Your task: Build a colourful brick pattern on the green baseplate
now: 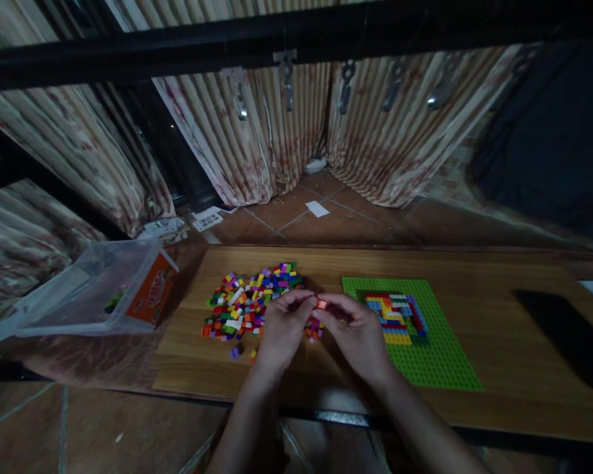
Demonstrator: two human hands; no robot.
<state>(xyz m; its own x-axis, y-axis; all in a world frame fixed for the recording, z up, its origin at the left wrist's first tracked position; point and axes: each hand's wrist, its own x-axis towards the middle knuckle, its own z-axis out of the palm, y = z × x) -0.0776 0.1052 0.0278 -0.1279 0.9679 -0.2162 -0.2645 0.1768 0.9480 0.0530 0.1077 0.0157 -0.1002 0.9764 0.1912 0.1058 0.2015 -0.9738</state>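
A small orange toy brick (321,304) is pinched between the fingertips of my left hand (287,326) and my right hand (358,332), which meet just above the table. Behind and to the left of my left hand spreads a pile of loose colourful bricks (247,296), partly covered by that hand. To the right of my right hand lies a green baseplate (449,355). On it stands a low, multicoloured brick build (393,316) with red, yellow, blue, white and purple pieces.
The wooden table (494,309) carries a dark flat object (566,336) at its right end. A clear plastic box (99,283) with an orange label stands left of the table. A dark bar (296,43) crosses overhead, before striped curtains (277,138).
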